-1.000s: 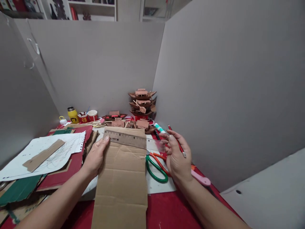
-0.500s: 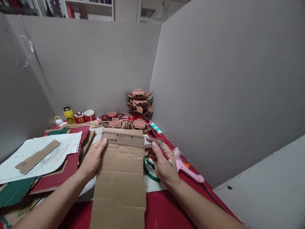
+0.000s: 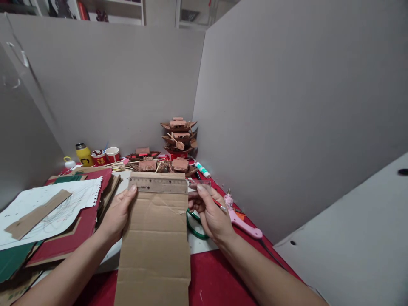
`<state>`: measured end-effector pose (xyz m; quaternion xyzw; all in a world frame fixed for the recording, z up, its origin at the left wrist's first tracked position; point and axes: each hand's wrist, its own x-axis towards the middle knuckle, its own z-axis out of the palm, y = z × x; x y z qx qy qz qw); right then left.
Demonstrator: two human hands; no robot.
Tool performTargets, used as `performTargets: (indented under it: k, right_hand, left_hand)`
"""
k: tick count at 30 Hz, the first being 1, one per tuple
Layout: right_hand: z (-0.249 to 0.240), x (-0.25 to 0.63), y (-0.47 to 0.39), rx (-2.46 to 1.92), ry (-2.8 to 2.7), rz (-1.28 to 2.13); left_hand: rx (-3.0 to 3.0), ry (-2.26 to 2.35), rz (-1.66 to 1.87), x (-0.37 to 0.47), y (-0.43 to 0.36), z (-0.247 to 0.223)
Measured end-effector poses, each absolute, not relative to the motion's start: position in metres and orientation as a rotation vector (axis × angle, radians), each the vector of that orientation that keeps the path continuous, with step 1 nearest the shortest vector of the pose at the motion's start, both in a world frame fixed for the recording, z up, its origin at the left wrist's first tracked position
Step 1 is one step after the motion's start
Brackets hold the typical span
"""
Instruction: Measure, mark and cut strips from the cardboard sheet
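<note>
Centrally, a creased, tan, rectangular cardboard strip (image 3: 156,246), crossed by a clear plastic ruler (image 3: 161,185), lies between left grip (image 3: 117,212), pinching both, and right grip (image 3: 214,214), holding the ruler's end and a red pencil (image 3: 219,205)

Ruler (image 3: 157,185) now level across cardboard (image 3: 155,246), previously slanting; right hand (image 3: 214,212) closer in.
</note>
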<state>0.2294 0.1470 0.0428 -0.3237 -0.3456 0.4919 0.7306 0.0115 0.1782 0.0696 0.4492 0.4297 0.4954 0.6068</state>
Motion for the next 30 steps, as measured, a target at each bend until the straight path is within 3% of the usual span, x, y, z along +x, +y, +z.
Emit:
performTargets:
  k: [30]
  right_hand:
    - [0.04, 0.231, 0.147, -0.72, -0.778, 1.144]
  left_hand:
    - [0.982, 1.011, 1.134, 0.015, 0.18, 0.057]
